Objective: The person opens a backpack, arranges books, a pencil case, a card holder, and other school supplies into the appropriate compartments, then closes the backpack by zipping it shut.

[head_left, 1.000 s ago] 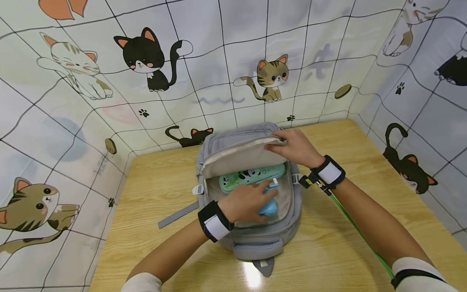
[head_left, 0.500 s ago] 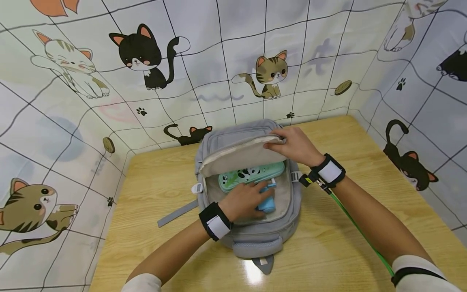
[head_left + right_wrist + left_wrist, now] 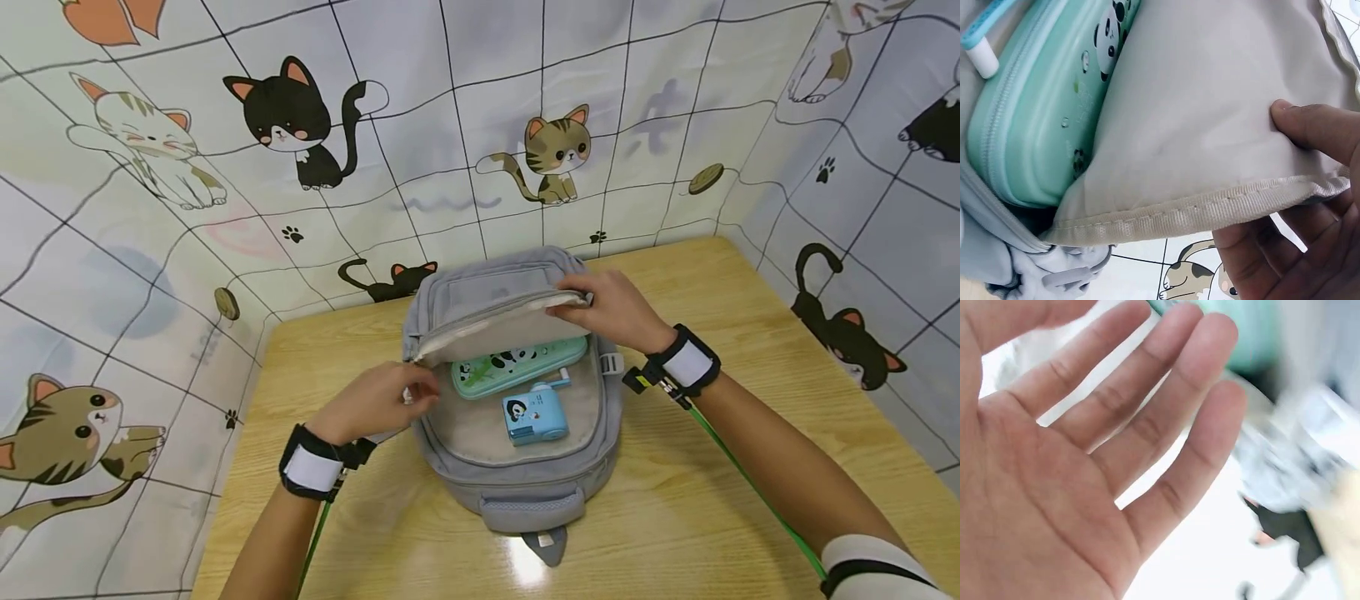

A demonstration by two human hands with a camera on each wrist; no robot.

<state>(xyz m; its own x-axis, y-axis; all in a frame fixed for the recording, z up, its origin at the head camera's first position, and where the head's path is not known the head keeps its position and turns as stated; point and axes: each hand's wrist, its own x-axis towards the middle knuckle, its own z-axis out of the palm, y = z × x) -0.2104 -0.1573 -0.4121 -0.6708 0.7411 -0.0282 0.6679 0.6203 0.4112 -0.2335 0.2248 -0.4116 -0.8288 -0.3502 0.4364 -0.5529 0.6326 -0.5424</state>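
A grey backpack (image 3: 517,521) lies on the table with its main compartment unzipped. My right hand (image 3: 618,312) pinches the edge of its front flap (image 3: 498,325), thumb on the beige lining (image 3: 1197,106) and fingers behind, and holds it raised. Inside sits a mint-green pencil case (image 3: 517,367) with panda pictures, partly covered by the flap. Nearer the handle is a light-blue crank pencil sharpener (image 3: 536,414), its crank pointing toward the right. My left hand (image 3: 371,404) is at the left side of the opening, palm bare and fingers spread in the left wrist view.
The wooden table (image 3: 697,500) extends around the backpack. A cat-print sheet (image 3: 450,142) with grid lines stands behind it and at both sides. Side buckles (image 3: 612,363) and a carry handle (image 3: 532,510) belong to the bag. A green cable (image 3: 757,487) runs along the right forearm.
My left hand has left the pencil sharpener and moved left out of the bag to its left edge. The sharpener now lies fully visible. My right hand still holds the flap.
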